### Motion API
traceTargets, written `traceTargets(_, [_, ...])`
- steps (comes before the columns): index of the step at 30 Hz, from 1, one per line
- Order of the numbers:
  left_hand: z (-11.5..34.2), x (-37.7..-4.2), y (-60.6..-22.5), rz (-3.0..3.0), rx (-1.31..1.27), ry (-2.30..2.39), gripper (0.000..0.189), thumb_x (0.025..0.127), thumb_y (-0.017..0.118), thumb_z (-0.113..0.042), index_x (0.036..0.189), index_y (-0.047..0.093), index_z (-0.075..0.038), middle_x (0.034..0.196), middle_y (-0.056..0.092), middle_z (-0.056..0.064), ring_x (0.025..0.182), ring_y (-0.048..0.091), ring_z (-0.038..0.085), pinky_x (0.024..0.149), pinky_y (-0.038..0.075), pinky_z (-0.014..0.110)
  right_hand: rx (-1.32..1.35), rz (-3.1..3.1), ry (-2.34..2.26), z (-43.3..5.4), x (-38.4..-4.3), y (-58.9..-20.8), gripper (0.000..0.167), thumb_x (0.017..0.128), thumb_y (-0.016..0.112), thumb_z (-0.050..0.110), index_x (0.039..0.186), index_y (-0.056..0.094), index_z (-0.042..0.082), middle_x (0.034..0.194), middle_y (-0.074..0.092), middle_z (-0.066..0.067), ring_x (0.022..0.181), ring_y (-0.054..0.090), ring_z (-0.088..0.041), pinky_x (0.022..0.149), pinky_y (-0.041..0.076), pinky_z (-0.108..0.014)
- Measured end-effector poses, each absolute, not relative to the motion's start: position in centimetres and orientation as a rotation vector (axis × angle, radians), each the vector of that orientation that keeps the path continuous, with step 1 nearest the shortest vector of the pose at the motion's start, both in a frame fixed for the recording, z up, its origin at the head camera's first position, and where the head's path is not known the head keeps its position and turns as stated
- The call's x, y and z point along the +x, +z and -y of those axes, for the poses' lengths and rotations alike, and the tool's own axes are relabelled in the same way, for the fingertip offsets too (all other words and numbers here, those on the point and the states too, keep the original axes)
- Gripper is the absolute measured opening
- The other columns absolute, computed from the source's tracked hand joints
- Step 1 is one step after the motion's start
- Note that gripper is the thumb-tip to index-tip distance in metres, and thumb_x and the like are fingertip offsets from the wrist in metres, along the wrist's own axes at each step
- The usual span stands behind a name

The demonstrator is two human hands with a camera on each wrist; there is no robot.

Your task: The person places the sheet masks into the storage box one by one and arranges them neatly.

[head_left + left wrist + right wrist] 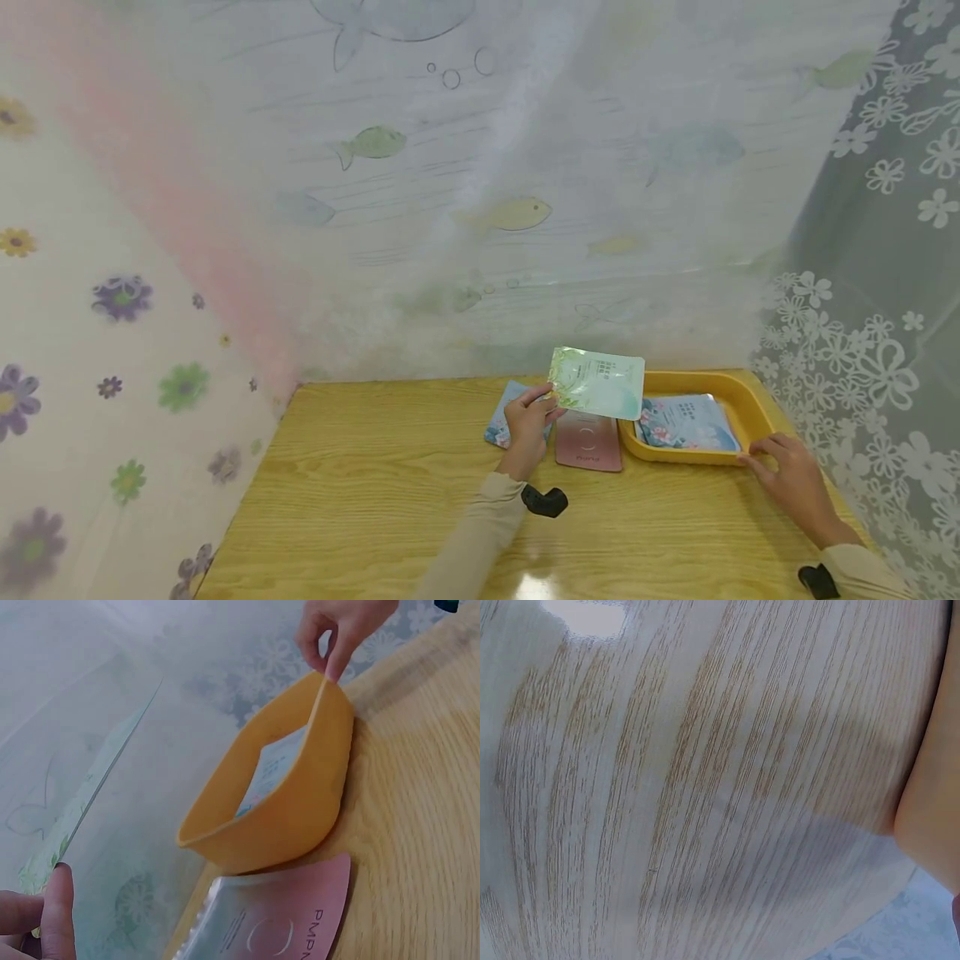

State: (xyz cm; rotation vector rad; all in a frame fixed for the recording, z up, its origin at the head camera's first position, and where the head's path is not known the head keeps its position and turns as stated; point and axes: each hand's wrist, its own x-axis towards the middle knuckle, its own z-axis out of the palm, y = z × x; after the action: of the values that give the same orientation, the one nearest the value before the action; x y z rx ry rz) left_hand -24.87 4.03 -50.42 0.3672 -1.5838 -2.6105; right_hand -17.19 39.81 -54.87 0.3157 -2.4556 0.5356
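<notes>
My left hand pinches a pale green face mask packet by its left end and holds it up above the table. In the left wrist view this green packet appears nearly edge-on beside my thumb. My right hand pinches the near right corner of a yellow plastic tray between thumb and fingers. Inside the tray lies a light blue packet with flowers. Under the raised packet, a pink packet rests on the table. Another blue packet lies partly behind my left hand.
The wood-grain table meets a hanging curtain printed with fish at its back edge. A lace-patterned curtain hangs along the right side. The right wrist view holds mostly tabletop.
</notes>
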Motion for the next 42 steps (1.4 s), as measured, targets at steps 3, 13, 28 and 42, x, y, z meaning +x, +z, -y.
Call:
traceTargets(3, [-5.3, -24.9, -50.6, 1.565, 0.376, -2.625, 0.026, 0.082, 0.062, 0.012, 0.107, 0.066, 0.01, 0.117, 0.055, 0.024, 0.083, 0.068, 0.031, 0.072, 0.057, 0.036, 0.315, 2.451, 0.532, -39.9, -17.1, -54.9, 0.025, 0.058, 0.085, 0.0, 0.071, 0.065, 0.005, 0.074, 0.057, -0.006, 0.068, 0.054, -0.03, 0.059, 0.043, -0.043])
traceTargets(13, [-9.3, -24.9, -50.9, 1.544, 0.468, -2.635, 0.021, 0.081, 0.063, 0.012, 0.1, 0.071, 0.005, 0.13, 0.05, 0.023, 0.083, 0.067, 0.032, 0.074, 0.057, 0.043, 0.301, 2.459, 0.533, -40.2, -16.9, -54.9, 0.023, 0.059, 0.084, 0.001, 0.073, 0.066, 0.004, 0.075, 0.057, -0.006, 0.068, 0.053, -0.03, 0.06, 0.043, -0.044])
traceTargets(28, [-13.9, -24.4, -51.5, 1.524, 0.563, -2.599, 0.022, 0.079, 0.06, 0.015, 0.096, 0.069, 0.007, 0.105, 0.059, 0.02, 0.072, 0.065, 0.035, 0.069, 0.057, 0.043, 0.293, 2.455, 0.528, -40.0, -17.0, -54.9, 0.024, 0.059, 0.085, 0.0, 0.074, 0.066, 0.003, 0.075, 0.058, -0.007, 0.068, 0.054, -0.029, 0.059, 0.043, -0.043])
traceTargets(42, [-17.8, -24.1, -51.5, 1.654, 0.73, -2.507, 0.024, 0.076, 0.062, 0.015, 0.093, 0.071, 0.002, 0.108, 0.062, 0.017, 0.061, 0.066, 0.028, 0.06, 0.058, 0.036, 0.316, 2.418, 0.526, -39.6, -17.2, -55.4, 0.025, 0.058, 0.085, 0.0, 0.073, 0.066, 0.005, 0.074, 0.057, -0.005, 0.068, 0.053, -0.027, 0.061, 0.042, -0.039])
